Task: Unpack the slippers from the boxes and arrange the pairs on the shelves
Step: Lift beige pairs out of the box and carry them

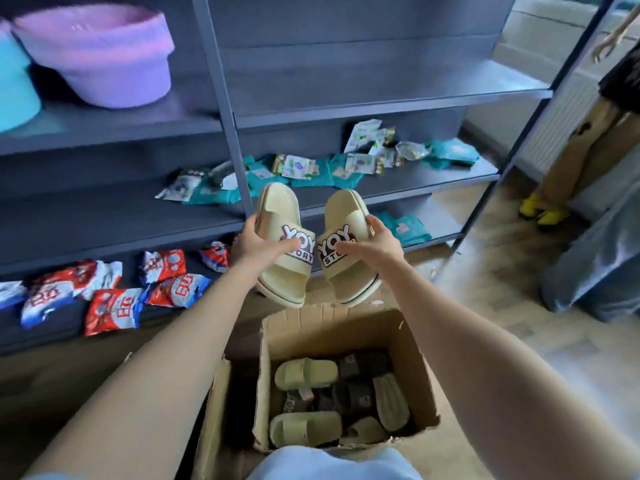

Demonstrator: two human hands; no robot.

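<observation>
One cream slipper (287, 282) gripped in my left hand (257, 244), its mate (349, 282) in my right hand (379, 242). Risk: a loose hold drops one into the box (412, 348)

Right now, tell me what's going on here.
A person stands over an open cardboard box, holding one cream slipper in the left hand and its mate in the right hand, in front of the grey shelving. More slippers lie in the box. The lower shelves hold packets; no slippers show on them yet.
</observation>
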